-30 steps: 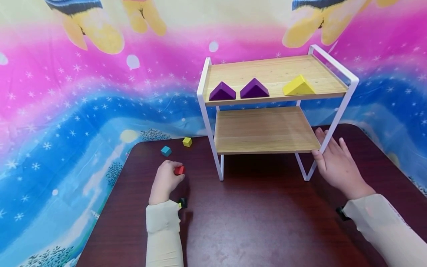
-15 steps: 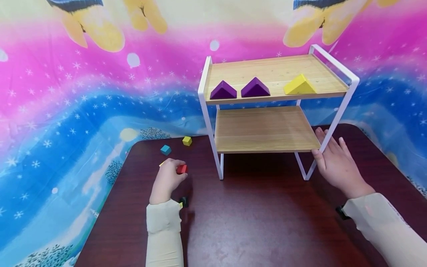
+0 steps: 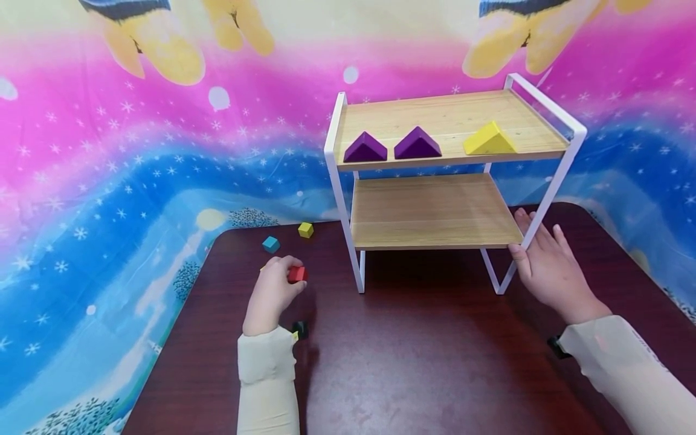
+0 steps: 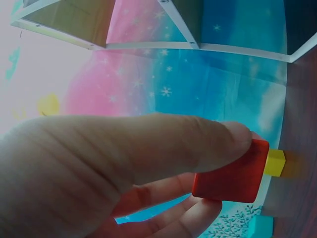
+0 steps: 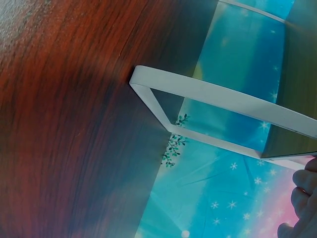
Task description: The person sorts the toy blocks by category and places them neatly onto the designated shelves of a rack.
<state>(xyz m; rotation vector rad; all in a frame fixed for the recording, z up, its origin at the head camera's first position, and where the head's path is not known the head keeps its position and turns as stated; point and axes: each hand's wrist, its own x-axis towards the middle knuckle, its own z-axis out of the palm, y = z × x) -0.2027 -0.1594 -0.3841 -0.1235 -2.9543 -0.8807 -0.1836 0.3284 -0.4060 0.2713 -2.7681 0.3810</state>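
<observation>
My left hand [image 3: 270,294] pinches a red block [image 4: 232,173] between thumb and fingers, a little above the dark tabletop, left of the rack. Behind that hand lie a blue block [image 3: 270,244] and a yellow block [image 3: 306,230]; a bit of another yellow thing [image 3: 263,268] peeks out past the knuckles, mostly hidden. My right hand [image 3: 551,275] rests against the right front leg of a two-tier rack [image 3: 435,237], its fingers extended, some passing behind the leg, the thumb at the lower shelf's front corner.
On the rack's top shelf stand two purple triangular blocks [image 3: 365,148] and a yellow triangular block [image 3: 490,139], near the front edge. The rack stands on a dark red-brown table [image 3: 424,362] with a printed cloth [image 3: 163,157] hanging behind it.
My left hand has shifted slightly to the right with the red block, uncovering a bit of yellow behind the knuckles. The right hand has kept its place at the rack.
</observation>
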